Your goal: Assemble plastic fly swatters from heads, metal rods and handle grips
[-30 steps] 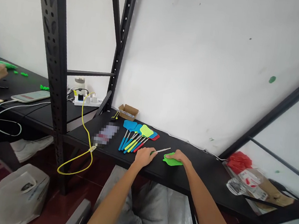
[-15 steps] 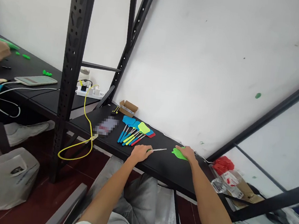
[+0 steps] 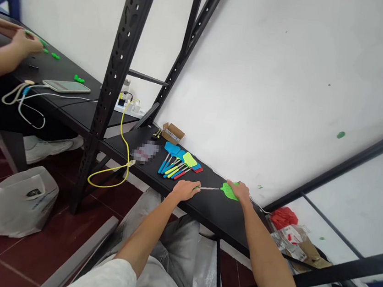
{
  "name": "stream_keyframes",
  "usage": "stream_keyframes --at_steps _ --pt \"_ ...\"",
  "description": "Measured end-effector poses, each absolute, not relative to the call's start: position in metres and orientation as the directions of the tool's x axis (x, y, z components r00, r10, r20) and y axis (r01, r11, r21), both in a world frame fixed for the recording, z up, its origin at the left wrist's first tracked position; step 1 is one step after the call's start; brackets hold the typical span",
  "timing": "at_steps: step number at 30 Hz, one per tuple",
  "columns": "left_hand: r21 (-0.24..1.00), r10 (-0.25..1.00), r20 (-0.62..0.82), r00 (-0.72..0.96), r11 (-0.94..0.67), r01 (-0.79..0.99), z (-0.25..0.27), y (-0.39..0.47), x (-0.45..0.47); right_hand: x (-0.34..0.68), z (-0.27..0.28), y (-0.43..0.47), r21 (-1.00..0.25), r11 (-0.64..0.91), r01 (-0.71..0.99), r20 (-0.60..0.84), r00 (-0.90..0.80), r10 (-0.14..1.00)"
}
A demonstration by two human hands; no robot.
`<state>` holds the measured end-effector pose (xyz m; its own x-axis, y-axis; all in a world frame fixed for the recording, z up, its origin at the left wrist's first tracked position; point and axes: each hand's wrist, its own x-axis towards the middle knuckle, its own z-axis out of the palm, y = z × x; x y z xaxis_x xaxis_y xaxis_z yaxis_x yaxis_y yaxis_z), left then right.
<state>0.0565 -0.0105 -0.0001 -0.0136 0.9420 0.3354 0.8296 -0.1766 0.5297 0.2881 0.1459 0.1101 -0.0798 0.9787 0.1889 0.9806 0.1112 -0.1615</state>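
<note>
My left hand (image 3: 184, 191) is closed around a handle, mostly hidden in the fist, with a thin metal rod (image 3: 210, 188) pointing right. My right hand (image 3: 241, 193) grips a green leaf-shaped fly swatter head (image 3: 229, 190) by its right side, thumb and fingers on it. The narrow neck of the head faces the rod tip; whether they touch I cannot tell. Left of my hands, several fly swatters (image 3: 180, 160) with blue, yellow and red heads lie overlapped on the black table (image 3: 205, 208).
Behind the swatters sits an open cardboard box (image 3: 173, 133). A yellow cable (image 3: 107, 184) hangs by the black upright post (image 3: 118, 57). At the left, another person's hands (image 3: 27, 43) work near green pieces and a phone (image 3: 67, 86). A red plastic bag (image 3: 283, 217) lies at right.
The swatter head and the rod tip have come much closer together, almost in line. The camera view has shifted, and the other person's hands show more fully.
</note>
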Motion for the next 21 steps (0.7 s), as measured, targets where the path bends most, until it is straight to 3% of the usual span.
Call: stream_keyframes --at_steps 14,21 --pt "0.514 0.947 0.320 -0.011 -0.164 0.842 0.002 -0.014 0.056 0.284 0.109 0.137 -0.156 0.140 0.978 0.215 -0.105 0.971" --pt "0.463 0.949 0.315 0.011 -0.164 0.871 0.002 -0.011 0.058 0.286 0.100 0.135 -0.213 0.140 0.967 0.229 -0.090 0.969"
